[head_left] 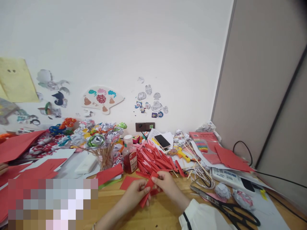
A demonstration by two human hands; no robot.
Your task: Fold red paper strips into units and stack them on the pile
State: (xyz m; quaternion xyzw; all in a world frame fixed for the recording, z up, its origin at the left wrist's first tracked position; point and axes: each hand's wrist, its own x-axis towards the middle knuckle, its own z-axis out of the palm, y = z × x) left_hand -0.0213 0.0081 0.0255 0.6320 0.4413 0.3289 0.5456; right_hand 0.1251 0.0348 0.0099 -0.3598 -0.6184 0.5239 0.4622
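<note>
A folded strip of red paper (151,183) is held over the front of the wooden table. My left hand (137,193) pinches its lower part between thumb and fingers. At its upper end my right hand (164,182) grips the edge, with the fingers partly hidden. Beneath and beside the hands lie flat pieces of red paper (127,182). Just behind is a large heap of red paper strips (154,158), next to a bottle of red liquid (130,156) with a white cap.
Large scissors (225,204) and crumpled paper balls (222,191) lie at the right, near a beaded string (203,177). A yellow glue gun (182,154) and a phone (162,141) sit behind. Paper flowers on sticks (97,142) stand at left. Another person's hand (3,168) shows at the left edge.
</note>
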